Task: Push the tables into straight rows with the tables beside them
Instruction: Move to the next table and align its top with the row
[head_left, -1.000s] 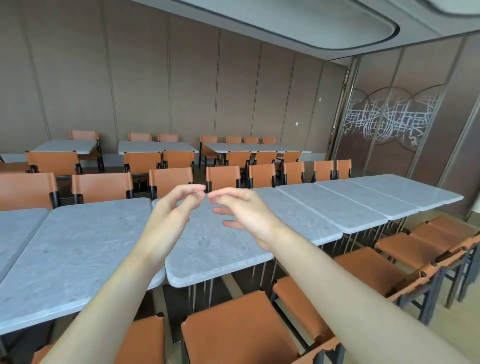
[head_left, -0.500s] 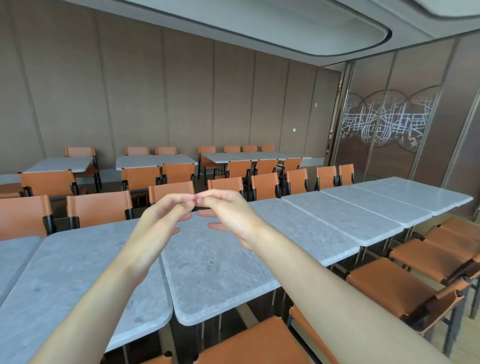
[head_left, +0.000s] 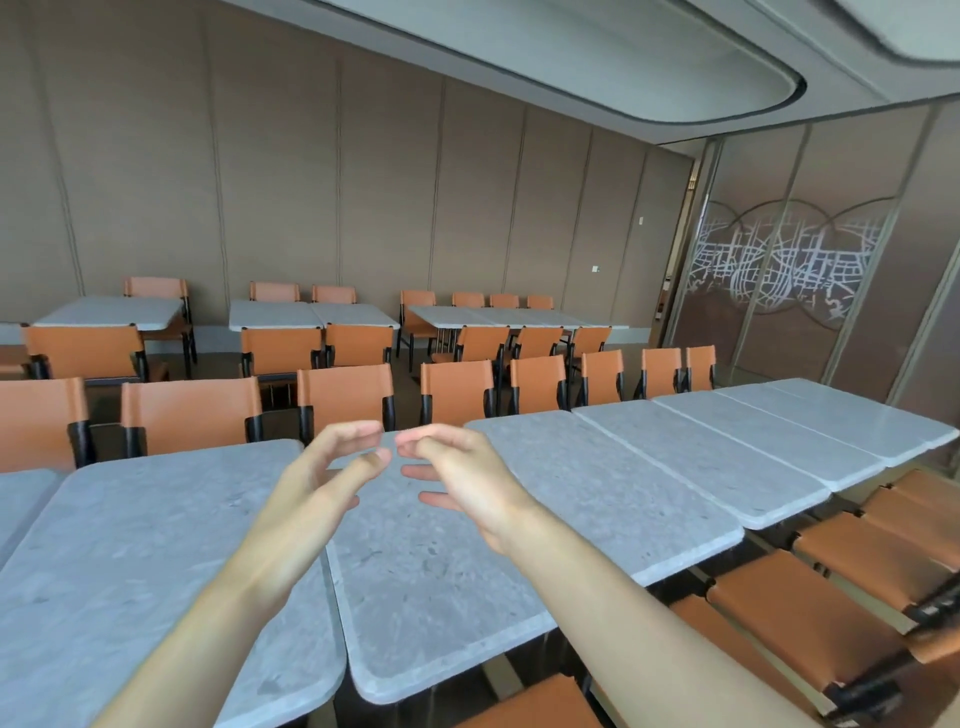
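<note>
Both hands, left hand (head_left: 317, 486) and right hand (head_left: 462, 480), hover fingers loosely curled, holding nothing, over grey marble-top rectangular desk (head_left: 447, 582); long axis runs away, right nearer.

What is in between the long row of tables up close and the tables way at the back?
In the head view, orange chairs stand between the near row of tables and the back tables, with dark floor showing among them.

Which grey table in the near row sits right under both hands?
The second visible table from the left; both hands hover above its far end, while its neighbours have none above them.
</note>
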